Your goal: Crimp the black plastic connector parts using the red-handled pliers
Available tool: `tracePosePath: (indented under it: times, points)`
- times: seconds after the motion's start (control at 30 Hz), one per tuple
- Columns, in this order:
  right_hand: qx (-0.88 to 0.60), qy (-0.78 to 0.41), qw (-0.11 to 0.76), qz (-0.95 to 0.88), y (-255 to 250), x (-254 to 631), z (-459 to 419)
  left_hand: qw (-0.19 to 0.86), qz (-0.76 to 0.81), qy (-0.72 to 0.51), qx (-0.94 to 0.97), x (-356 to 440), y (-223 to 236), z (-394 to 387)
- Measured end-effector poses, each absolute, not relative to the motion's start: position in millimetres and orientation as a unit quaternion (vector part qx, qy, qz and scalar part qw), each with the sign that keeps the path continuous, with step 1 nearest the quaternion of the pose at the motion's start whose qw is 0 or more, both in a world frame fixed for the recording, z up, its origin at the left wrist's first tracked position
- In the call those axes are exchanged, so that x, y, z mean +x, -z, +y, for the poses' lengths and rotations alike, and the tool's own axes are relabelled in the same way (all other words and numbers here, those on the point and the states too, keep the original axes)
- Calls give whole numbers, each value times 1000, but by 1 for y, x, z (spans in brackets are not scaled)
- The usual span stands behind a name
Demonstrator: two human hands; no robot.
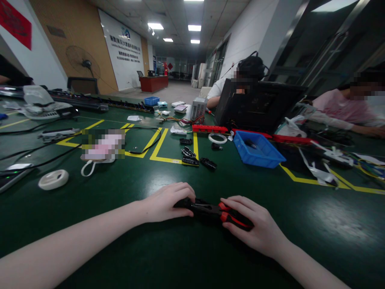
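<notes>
My right hand [255,224] is closed round the red and black handles of a pair of pliers [210,209], whose dark jaws point left. My left hand [171,202] grips a small black piece [182,202] between thumb and fingers; its kind is mostly hidden. The jaws of the pliers meet or lie against that piece near my left fingertips; I cannot tell whether they clamp it. Several small black parts [190,160] lie on the green table [144,245] beyond my hands, within and beside a yellow tape outline.
A blue tray [258,149] with a dark item inside stands at the right. White tape rolls [54,179], cables and a phone [104,146] are on the left. Farther back are a red strip [209,129], a large black case [258,106] and people at work.
</notes>
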State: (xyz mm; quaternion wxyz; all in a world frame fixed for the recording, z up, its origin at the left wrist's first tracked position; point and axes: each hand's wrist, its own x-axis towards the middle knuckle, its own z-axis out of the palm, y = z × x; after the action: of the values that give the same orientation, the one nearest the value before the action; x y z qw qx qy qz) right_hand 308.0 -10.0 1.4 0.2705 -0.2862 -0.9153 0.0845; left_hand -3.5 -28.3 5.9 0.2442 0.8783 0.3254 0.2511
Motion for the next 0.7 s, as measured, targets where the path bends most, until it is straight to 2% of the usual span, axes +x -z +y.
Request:
tracePosePath:
  times: [0.33, 0.7]
  points:
    - [-284, -29, 239, -928, -9, 305, -14, 229, 321, -228, 890, -3, -4, -27]
    - [-255, 20, 258, -932, -11, 305, -13, 218, 309, -215, 900, -4, -6, -29]
